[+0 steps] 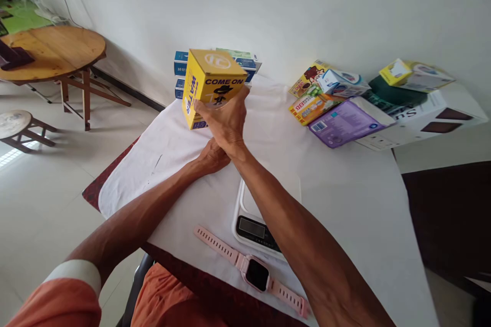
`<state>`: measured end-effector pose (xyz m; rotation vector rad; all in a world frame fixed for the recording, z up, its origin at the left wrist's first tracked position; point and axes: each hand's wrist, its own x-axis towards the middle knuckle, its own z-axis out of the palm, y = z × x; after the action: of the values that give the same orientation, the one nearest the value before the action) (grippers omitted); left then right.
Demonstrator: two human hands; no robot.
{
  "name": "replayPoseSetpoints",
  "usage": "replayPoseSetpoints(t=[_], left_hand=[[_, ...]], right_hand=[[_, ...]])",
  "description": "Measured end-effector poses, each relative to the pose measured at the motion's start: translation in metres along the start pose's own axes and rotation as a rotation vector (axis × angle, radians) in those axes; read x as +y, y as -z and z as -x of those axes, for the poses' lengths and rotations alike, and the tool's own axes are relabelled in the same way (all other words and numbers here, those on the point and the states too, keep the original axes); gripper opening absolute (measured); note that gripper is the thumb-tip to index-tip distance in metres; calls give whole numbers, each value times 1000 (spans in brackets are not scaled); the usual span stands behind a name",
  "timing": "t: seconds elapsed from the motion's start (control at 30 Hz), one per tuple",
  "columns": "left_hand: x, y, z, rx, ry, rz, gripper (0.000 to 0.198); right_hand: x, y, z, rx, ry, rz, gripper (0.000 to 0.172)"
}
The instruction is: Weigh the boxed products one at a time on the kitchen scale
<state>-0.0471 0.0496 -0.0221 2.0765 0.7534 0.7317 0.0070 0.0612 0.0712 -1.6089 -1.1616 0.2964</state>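
Observation:
A yellow box [209, 82] printed with "COME ON" and "WATER" is gripped by my right hand [228, 120], its thumb on the near left edge and its fingers at the right side. The box is tilted over the far left part of the white-covered table. Just below, my left hand [215, 157] is close to the box's underside. My right wrist partly covers it and its fingers are hidden, so I cannot tell whether it touches the box. Under my right forearm lies a white kitchen scale [243, 214] with a dark display.
Blue boxes [181, 64] stand behind the yellow box. At the right are a purple pack [345, 125], an orange-yellow carton [312, 107], other cartons and a large white box [433, 122]. A pink smartwatch [257, 274] lies near the front edge. A round wooden table [72, 43] stands left.

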Motion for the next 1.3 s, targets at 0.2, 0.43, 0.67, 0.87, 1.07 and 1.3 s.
replayPoseSetpoints(t=[0.2,0.43,0.67,0.87,1.07,1.3], left_hand=[[11,4,1,38,-22,-52,8],[20,8,1,-2,-24,-45,13],[28,11,3,-14,12,-53,25],[33,13,2,-25,37,-54,23],[36,14,1,-19,31,-82,25],[37,14,1,-22,45,-101,27]], right_hand=[[-33,96,18,-48,174,-175,62],[-16,193,89,-111,35,-48,67],[14,214,140,-12,-70,-10,70],[16,214,148,-13,-92,16,85],[20,207,158,153,-97,107,102],[21,203,148,152,-146,90,75]])
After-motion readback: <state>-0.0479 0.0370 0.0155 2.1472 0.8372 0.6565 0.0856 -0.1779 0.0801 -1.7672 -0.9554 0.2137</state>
